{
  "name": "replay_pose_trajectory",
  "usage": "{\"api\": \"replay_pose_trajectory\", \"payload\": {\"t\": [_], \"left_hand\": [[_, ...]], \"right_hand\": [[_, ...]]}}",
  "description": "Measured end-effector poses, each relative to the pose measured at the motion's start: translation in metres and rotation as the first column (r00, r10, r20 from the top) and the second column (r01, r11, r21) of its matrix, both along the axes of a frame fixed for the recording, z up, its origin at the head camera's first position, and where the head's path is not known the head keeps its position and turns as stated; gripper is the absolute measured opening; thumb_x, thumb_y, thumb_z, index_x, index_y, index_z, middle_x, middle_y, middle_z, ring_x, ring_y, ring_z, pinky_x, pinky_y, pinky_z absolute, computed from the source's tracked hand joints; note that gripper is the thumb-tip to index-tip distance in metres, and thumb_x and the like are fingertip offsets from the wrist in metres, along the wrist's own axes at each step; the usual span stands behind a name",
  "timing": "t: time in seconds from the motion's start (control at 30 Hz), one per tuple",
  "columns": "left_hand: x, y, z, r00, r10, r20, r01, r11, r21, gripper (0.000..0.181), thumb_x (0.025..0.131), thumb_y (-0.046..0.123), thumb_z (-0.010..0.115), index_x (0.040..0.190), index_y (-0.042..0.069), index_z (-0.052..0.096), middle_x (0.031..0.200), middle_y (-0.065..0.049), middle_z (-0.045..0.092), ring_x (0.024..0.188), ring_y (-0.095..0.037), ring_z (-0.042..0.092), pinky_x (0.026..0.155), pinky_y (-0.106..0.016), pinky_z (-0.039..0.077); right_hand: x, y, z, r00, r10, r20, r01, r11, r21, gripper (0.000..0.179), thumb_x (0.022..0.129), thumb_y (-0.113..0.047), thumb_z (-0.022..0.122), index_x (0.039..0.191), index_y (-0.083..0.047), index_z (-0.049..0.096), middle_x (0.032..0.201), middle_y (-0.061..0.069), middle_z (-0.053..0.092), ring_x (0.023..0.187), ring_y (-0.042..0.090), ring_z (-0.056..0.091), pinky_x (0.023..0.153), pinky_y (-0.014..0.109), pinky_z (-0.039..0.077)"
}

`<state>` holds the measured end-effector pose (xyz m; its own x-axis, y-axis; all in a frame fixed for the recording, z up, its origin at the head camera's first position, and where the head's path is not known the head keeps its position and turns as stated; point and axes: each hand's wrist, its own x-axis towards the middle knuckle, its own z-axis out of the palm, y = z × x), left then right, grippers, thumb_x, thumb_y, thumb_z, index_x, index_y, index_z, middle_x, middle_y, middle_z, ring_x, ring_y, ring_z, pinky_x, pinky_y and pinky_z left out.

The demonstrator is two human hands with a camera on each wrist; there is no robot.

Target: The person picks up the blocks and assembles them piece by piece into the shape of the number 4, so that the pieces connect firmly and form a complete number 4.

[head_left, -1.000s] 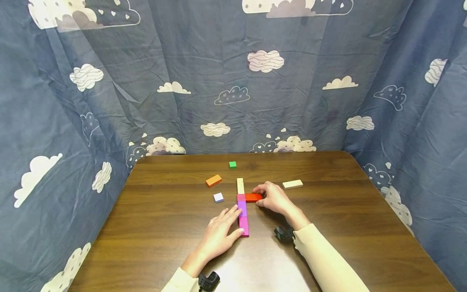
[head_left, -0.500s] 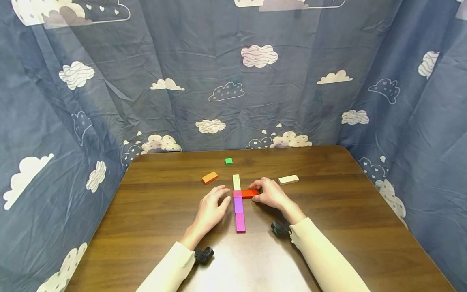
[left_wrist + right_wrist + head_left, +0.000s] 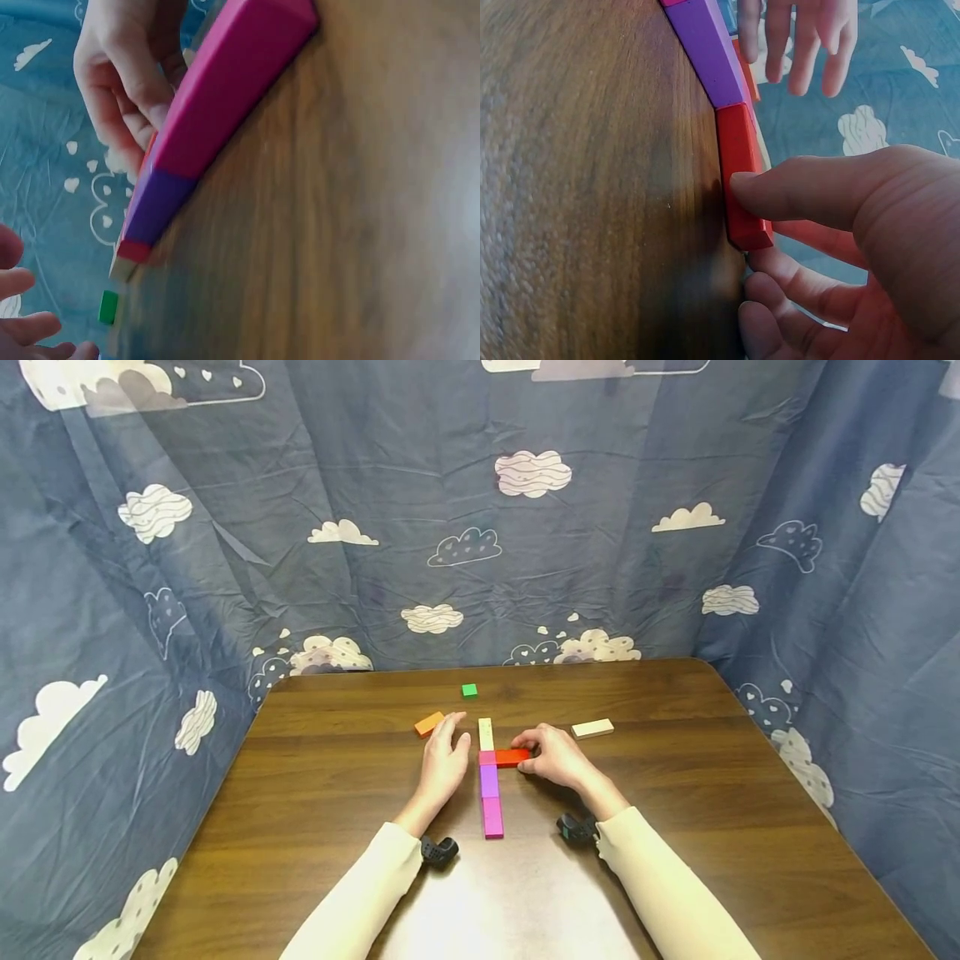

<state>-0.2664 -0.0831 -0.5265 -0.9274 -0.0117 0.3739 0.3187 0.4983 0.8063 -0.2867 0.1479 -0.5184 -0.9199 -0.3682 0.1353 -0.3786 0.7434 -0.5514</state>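
Note:
My right hand pinches a red block between thumb and fingers, as the right wrist view shows up close. One end of that red block meets a straight row on the table: a cream block, a small pinkish-red block, a purple block and a magenta block. Left of the row, my left hand hovers with loosely extended fingers and nothing visible in them. Its fingertips are near an orange block. The small pale blue block seen earlier is hidden, likely behind this hand.
A small green block lies near the table's far edge. To the right, beyond my right hand, lies another cream block. The brown wooden table is bordered by a blue cloud-print curtain.
My left hand has left the purple and magenta blocks and moved away from me, up beside the orange block. The right hand keeps its hold on the red block. The head view shifted slightly.

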Motion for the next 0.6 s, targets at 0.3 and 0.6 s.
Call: {"api": "replay_pose_trajectory", "payload": {"t": [0.3, 0.6], "left_hand": [[-0.027, -0.023, 0.002, 0.981, 0.195, 0.011, -0.189, 0.960, -0.208, 0.048, 0.087, 0.015, 0.075, 0.133, 0.003, 0.062, 0.132, -0.018, 0.057, 0.129, -0.038, 0.048, 0.107, -0.050, 0.038], [-0.037, -0.028, -0.003, 0.964, 0.255, 0.079, -0.191, 0.865, -0.465, 0.053, 0.089, 0.020, 0.071, 0.138, 0.008, 0.057, 0.127, -0.019, 0.059, 0.124, -0.041, 0.047, 0.093, -0.056, 0.042]], "right_hand": [[-0.001, 0.001, 0.003, 1.000, 0.000, -0.005, 0.000, 1.000, -0.003, 0.038, 0.070, -0.015, 0.088, 0.107, -0.015, 0.077, 0.091, 0.003, 0.064, 0.084, 0.018, 0.059, 0.076, 0.039, 0.046], [0.001, 0.001, -0.001, 1.000, 0.010, -0.016, -0.010, 1.000, -0.009, 0.038, 0.070, -0.015, 0.088, 0.106, -0.014, 0.078, 0.090, 0.001, 0.063, 0.083, 0.019, 0.059, 0.074, 0.037, 0.046]]}}
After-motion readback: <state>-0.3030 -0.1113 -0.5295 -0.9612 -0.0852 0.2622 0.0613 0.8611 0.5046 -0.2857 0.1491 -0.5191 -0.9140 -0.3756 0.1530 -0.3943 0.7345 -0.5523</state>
